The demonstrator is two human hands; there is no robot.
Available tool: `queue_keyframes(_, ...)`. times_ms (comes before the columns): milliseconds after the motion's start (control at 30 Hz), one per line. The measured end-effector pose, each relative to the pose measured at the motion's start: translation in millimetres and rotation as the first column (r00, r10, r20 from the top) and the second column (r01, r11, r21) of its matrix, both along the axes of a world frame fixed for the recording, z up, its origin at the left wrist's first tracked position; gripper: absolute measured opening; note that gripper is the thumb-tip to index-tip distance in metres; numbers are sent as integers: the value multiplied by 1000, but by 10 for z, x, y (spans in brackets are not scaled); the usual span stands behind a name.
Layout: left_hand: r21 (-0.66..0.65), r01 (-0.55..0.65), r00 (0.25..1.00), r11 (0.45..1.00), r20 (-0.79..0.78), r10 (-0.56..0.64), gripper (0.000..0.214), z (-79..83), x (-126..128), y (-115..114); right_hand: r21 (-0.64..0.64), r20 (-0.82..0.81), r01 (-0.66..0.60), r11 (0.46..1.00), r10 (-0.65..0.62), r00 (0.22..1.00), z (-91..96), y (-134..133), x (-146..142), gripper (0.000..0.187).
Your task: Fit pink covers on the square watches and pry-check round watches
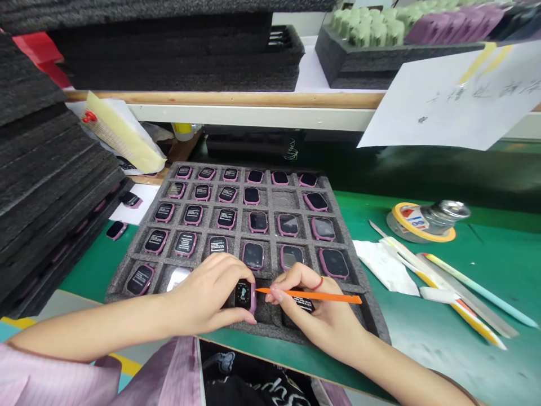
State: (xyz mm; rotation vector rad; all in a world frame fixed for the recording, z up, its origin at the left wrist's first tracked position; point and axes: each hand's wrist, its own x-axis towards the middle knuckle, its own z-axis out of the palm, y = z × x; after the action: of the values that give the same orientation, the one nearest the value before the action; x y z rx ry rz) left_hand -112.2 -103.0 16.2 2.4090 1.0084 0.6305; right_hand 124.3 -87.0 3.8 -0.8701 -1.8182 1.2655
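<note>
my left grip (207,293) is clenched on a pink smartwatch (244,295) in the grey foam tray (270,228) — my right grip (313,316) pinches an orange plastic pry tool (325,298), tip just beside the watch.

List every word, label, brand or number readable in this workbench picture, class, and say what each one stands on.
No text can be quoted.
Hanging paper sheet: dark handwritten marks, too blurred.
Smartwatch screens: white lines, too small.
Tape roll label: too blurred.
</note>
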Motion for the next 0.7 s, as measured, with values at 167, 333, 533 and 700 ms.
queue_keyframes(167,-6,-12,1000,1000,-12,12,45,-18,8,-7,39,27,-14,999,13,1000,8,11,-17,11)
queue_keyframes(333,13,-20,995,1000,-95,21,45,64,43,9,73,26,-10,997,8,1000,63,-7,67,8)
queue_keyframes(533,50,104,981,993,-170,-94,46,230,331,103,-22,-119,400,916,-399,909,151,-9,317,19)
queue_keyframes(700,223,286,952,932,-175,-250,48,29,743,212,-60,-102,433,899,-437,893,96,-35,419,25)
